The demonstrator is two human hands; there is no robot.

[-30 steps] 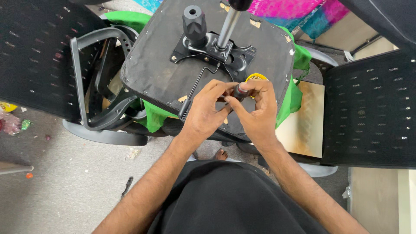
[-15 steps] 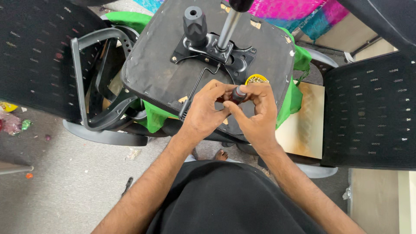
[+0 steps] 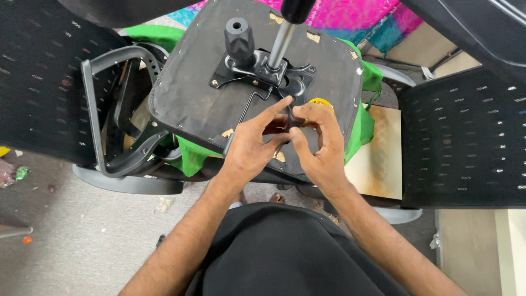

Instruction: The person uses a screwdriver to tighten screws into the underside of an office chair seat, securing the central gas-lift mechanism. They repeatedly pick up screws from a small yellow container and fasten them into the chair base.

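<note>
An upturned black chair seat lies before me, its metal mechanism plate bolted on top. A black knob and a shiny metal column stick up from the plate. My left hand and my right hand meet over the seat's near edge. My right thumb and forefinger pinch a small dark part just below the plate. My left forefinger stretches toward that part, its other fingers spread. A bent wire lever runs beside my left hand.
A grey plastic armrest leans at the seat's left. Black mesh chair backs stand at the left and right. Green cloth lies under the seat, a pale wooden board to its right, and small litter on the floor.
Both hands were closed together around the small part; now my left forefinger has straightened out toward the plate and the hands have moved slightly up the seat.
</note>
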